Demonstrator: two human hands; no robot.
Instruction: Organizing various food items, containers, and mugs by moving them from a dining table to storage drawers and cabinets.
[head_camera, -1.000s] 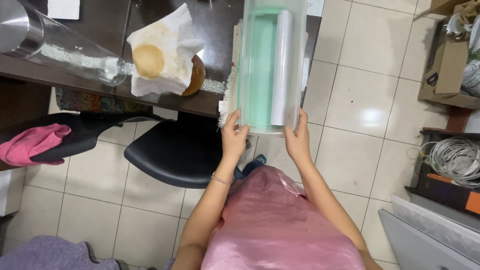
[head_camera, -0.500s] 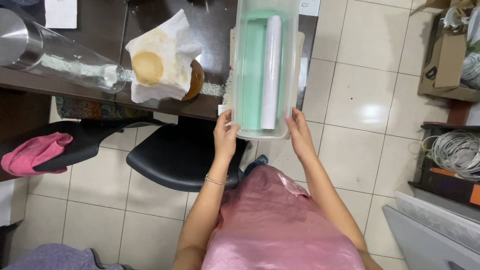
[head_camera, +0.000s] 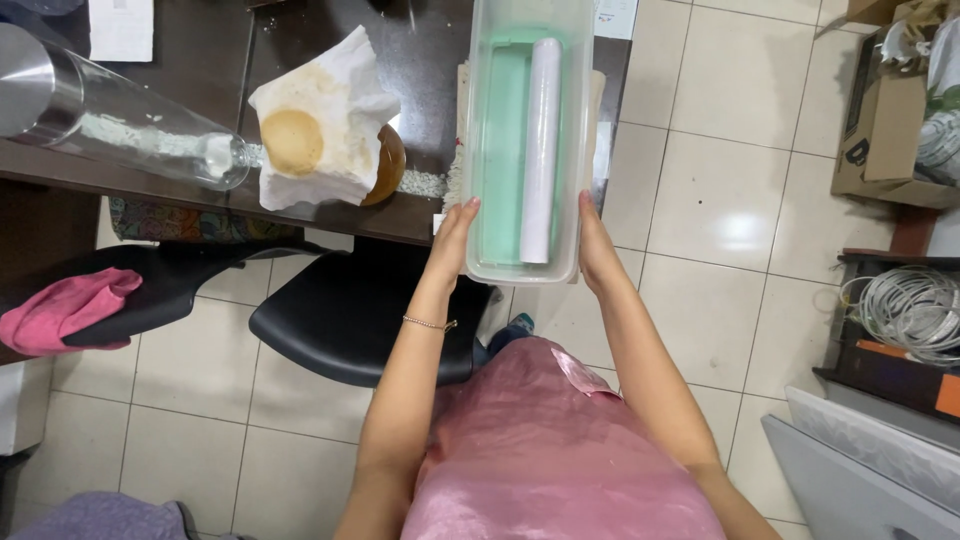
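I hold a long clear plastic container (head_camera: 575, 150) with a green bottom over the corner of a dark table (head_camera: 330, 205). A white roll (head_camera: 542, 150) lies lengthwise inside it. My left hand (head_camera: 452, 238) presses flat against the container's left side near its close end. My right hand (head_camera: 593, 245) grips the right side at the same end. A fringed cloth (head_camera: 458, 165) peeks out from under the container on the table.
A stained white tissue (head_camera: 320, 115) covers a brown bowl, beside a lying glass vase (head_camera: 120, 110). A black chair (head_camera: 340, 315) stands below the table, another with a pink cloth (head_camera: 60, 310) at left. Cardboard box (head_camera: 885, 110) and coiled cable (head_camera: 905, 310) sit at right.
The container has moved lower and further from the camera, toward the table. My hands slid from its near end to its two long sides.
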